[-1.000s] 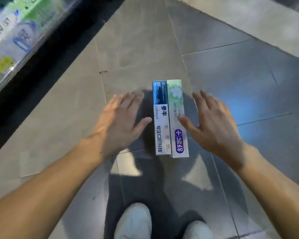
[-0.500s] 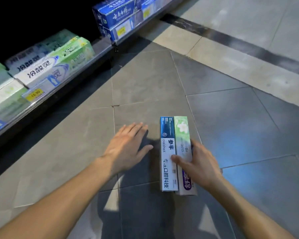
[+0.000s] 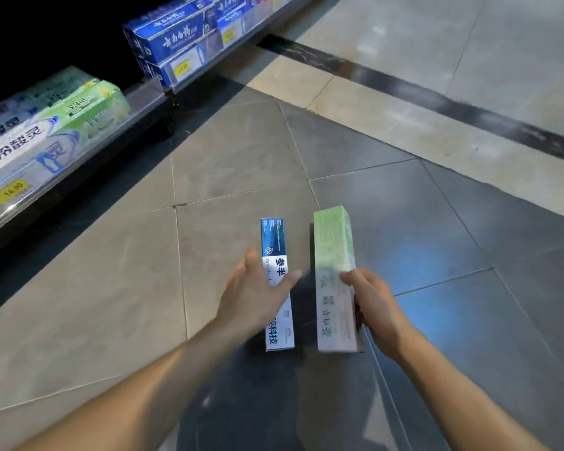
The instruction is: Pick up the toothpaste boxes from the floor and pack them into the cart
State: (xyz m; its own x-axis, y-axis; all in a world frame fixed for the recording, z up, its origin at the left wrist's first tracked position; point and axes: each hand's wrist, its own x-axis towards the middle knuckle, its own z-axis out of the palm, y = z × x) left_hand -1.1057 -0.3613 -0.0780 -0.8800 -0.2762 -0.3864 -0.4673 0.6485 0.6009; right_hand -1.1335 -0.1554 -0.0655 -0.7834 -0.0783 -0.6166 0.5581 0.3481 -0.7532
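Two boxes lay touching 0.5 s ago; now green box is lifted off the floor, pinched by right hand. Left hand, fingers straight, covers the blue box w/o gripping. Cart not visible.

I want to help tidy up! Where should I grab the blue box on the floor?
Grab the blue box around its middle, across its long narrow sides, coming down from above. It seems to lie flat on the tiles, so probably only the sides give your fingers purchase. The left hand is already reaching there.
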